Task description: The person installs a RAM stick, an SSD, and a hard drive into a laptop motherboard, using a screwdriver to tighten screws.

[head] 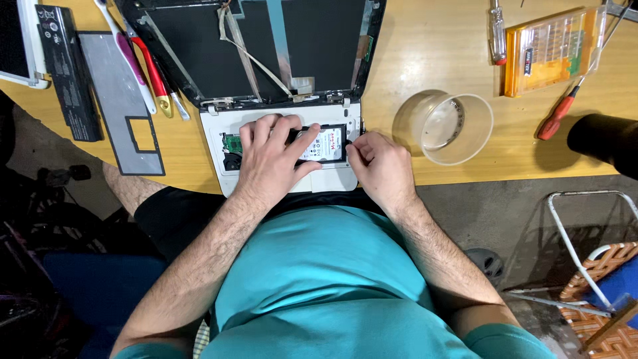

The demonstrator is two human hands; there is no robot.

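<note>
A white laptop base (216,129) lies open on the wooden table (425,53), its dark lid panel (266,40) with loose ribbon cables behind it. A hard drive (327,144) sits in the base's bay. My left hand (272,156) lies flat over the left part of the drive, fingers spread and pressing on it. My right hand (375,163) is curled at the drive's right edge, fingertips pinching at the side of the bay.
A clear plastic cup (452,126) stands right of the laptop. Further right lie an orange bit case (551,46) and red-handled screwdrivers (558,116). At left are a black battery (66,66), a grey cover plate (123,103) and several tools (149,66). A folding chair (598,259) stands at lower right.
</note>
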